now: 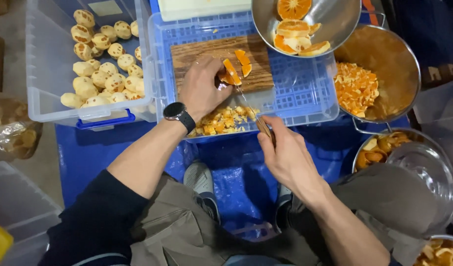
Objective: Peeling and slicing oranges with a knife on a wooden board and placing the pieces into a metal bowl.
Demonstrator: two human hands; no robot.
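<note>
Two bare hands work over a wooden cutting board (221,61) set on an upturned blue plastic crate (305,83). Fingers of the left hand (202,88) curl down onto an orange slice (230,74) at the board's near edge, pinning it; a black wristwatch (178,114) sits on that wrist. The right hand (284,155), below the board and off the crate's near edge, is closed around the handle of a knife (250,111), whose blade runs up to the held slice. Two more orange wedges (243,61) lie just beyond the slice on the board. Chopped orange pieces (224,120) are heaped on the crate against the board's near edge, between the two hands. Bare grid remains to the right of the board. Left of the board stands a clear plastic tub (44,74) of peeled pale fruit (101,74). Right of the board, a steel bowl (335,19) of cut orange halves overlaps a larger metal pot (399,74) holding diced peel. A glass lid (423,167) lies nearer the right arm. Blue tarp (88,148) covers the floor below the board.
</note>
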